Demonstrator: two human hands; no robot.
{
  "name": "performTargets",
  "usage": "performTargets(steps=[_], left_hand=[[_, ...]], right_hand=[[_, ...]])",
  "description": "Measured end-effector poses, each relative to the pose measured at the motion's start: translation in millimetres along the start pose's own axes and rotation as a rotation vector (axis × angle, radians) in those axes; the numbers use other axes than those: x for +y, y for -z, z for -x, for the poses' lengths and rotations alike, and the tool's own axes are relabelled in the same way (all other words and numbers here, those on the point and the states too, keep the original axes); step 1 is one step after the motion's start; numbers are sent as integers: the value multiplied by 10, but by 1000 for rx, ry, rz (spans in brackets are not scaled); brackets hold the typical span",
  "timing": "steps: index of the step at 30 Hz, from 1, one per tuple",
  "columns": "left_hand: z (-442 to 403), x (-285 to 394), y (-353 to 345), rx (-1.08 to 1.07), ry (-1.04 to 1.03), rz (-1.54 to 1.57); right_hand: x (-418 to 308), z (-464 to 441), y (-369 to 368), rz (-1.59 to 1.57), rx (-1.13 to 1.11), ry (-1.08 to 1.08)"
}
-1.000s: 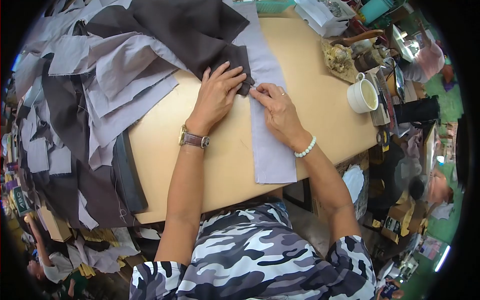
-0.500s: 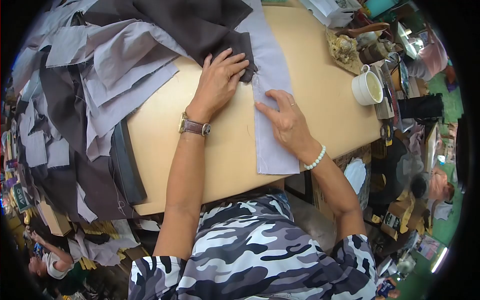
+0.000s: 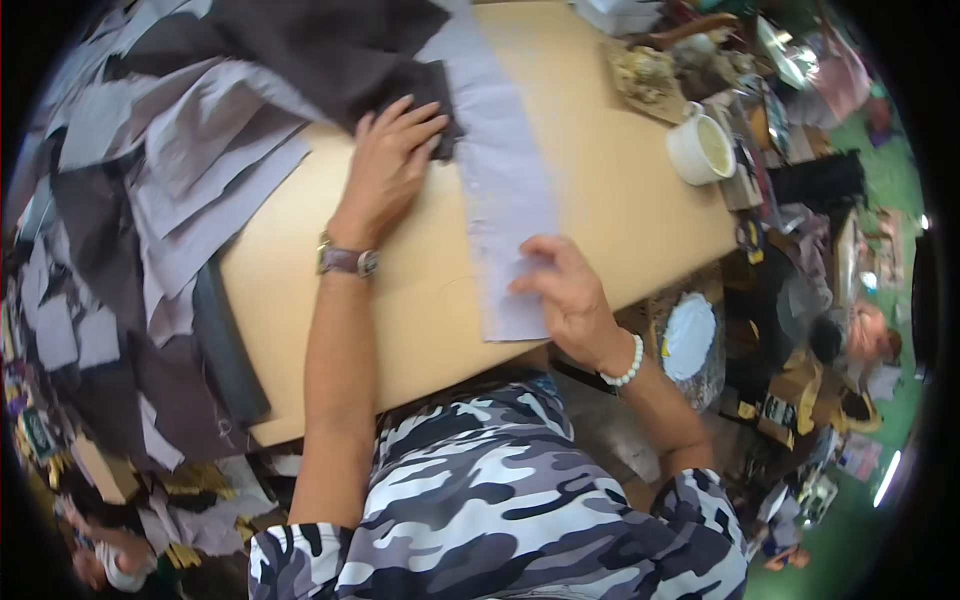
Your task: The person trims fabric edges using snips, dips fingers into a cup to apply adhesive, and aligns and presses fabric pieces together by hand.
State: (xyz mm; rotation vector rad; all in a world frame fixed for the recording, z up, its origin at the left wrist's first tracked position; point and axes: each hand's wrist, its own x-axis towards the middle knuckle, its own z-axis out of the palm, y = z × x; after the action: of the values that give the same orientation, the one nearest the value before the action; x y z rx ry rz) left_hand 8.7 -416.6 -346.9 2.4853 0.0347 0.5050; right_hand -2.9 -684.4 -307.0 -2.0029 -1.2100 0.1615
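Observation:
My left hand (image 3: 385, 178) lies with fingers stretched out on the corner of a dark brown-black cloth (image 3: 340, 60), its palm partly over the bare tabletop. A long light-purple strip of cloth (image 3: 512, 200) runs from under the dark cloth down to the near table edge, with loose threads along its left side. Above the lower end of this strip is my right hand (image 3: 570, 300), slightly blurred. Its fingers are bent, with a gap between thumb and forefinger and nothing seen between them. Whether it touches the strip I cannot tell.
Light-purple and dark cloth pieces (image 3: 200, 170) pile up at the table's left, beside a dark bar (image 3: 228, 350). A white cup (image 3: 690, 150) with pale contents stands at the right edge of the tan table (image 3: 610, 200). Behind it is a brush (image 3: 690, 32) among clutter.
My right hand has moved down along the strip toward the near table edge, its fingers now more bent. My left hand stays on the dark cloth. The whole view has shifted slightly.

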Motion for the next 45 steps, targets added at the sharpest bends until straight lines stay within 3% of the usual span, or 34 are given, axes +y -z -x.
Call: performTargets(steps=[5,10,16,19,22,25,28,31,34,36,40,42,43,44,45], left_hand=[[-24,10,20,-36,10,-31],[-16,33,10,2,-12,-21],[-18,13,5,-7,-6,-29],[-14,40,25,-10,-6,-23],[16,95,62,28,-8,-6],[90,391,307,87,-43,-58],[321,717,556,14,-146,17],[739,1035,582,-265,-105,-12],[1130,1176,429,-326,-88,47],[1320,1181,330,-325,-46,63],[1486,1177,244,-252,4,101],[1526,1173,196,-220,13,111],[1542,1175,184,-202,19,116],[1562,1183,187,-197,31,132],[1577,1189,196,-192,44,148]], right_hand=[[490,222,699,529,687,-300],[1050,623,1343,828,934,-505],[1483,510,1823,823,878,-467],[1650,180,1998,806,765,-480],[1929,-65,2165,815,624,-665],[2322,-86,2318,753,562,-602],[2261,-109,2344,816,625,-594],[2111,-118,2323,772,707,-608],[1836,-67,2231,336,1022,-329],[1318,-51,1961,-54,1055,-247],[256,55,1120,-420,622,-320],[76,215,675,-521,345,-321],[26,301,522,-395,207,-370],[-149,309,397,-476,140,-403],[-264,311,335,-356,61,-335]])
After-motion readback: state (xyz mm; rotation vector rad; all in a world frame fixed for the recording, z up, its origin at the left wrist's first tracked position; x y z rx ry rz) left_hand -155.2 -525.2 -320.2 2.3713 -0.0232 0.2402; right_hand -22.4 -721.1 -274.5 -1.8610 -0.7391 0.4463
